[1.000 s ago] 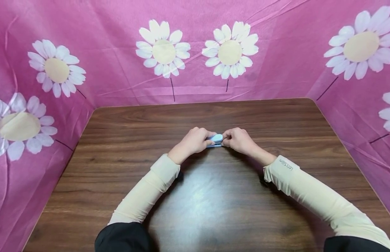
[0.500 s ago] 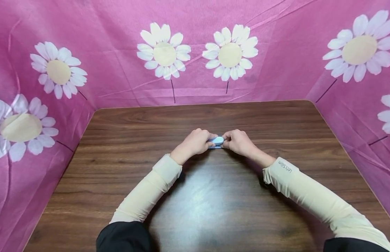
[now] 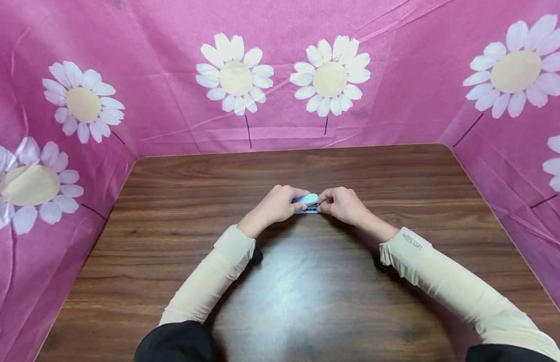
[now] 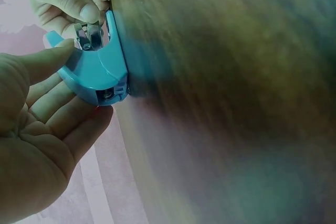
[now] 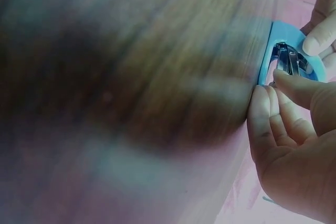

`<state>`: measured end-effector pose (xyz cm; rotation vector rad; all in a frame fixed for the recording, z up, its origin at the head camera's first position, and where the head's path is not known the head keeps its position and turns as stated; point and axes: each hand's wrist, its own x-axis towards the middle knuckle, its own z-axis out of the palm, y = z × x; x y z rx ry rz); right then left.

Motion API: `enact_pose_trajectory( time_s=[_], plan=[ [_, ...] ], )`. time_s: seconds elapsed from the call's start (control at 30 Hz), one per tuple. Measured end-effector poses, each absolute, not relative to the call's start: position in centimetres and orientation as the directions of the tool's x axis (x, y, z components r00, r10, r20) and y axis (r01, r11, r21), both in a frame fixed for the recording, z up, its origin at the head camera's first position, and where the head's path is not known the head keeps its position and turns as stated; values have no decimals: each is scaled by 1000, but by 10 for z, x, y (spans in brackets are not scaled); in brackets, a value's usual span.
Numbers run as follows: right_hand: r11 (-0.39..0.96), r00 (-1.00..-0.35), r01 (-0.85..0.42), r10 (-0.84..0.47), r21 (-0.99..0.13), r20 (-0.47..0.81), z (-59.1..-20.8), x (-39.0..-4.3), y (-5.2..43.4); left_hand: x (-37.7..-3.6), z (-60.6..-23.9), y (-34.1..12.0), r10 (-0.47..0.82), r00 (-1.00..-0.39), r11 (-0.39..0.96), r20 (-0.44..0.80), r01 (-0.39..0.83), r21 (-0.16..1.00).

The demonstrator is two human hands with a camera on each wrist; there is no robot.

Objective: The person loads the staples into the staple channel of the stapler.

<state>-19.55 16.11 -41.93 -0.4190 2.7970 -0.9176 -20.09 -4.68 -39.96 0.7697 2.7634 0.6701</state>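
A small light-blue stapler (image 3: 310, 199) sits on the wooden table between both hands, its top cover raised over the base. Metal inner parts (image 4: 90, 36) show in its gap in the left wrist view. My left hand (image 3: 278, 203) grips the rear end, thumb on the cover and fingers round the other side. At the front end, my right hand (image 3: 344, 203) pinches with thumb and fingertips near the metal parts and the base (image 5: 266, 56). What exactly lies between the right fingertips is hidden.
The brown wood-grain table (image 3: 280, 281) runs back to pink cloth (image 3: 280, 125) printed with white daisies, which stands around its back and sides. Both forearms wear cream sleeves, with dark devices under the wrists.
The left hand has shifted slightly left with the stapler's cover, and more of the dark gap beneath the cover shows. The right hand stays nearly in place.
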Motion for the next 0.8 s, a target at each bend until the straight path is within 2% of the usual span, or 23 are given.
enact_pose_trajectory(
  time_s=[0.3,0.53,0.67,0.8],
  plan=[
    [770,-944,-228,-324,-596,-57,-418,-195,164,-201,-400,-51,533,-846,733,-18,451,509],
    [771,-941,-240,-334,-590,-53,-415,-193,175,-195,-393,-67,475,-880,755,21,420,503],
    [789,-941,-292,-337,-540,16,-409,-190,183,-189,-388,-79,410,-908,803,89,406,436],
    [832,-942,-333,-312,-444,121,-399,-188,191,-182,-383,-90,333,-922,875,197,380,299]
  ],
)
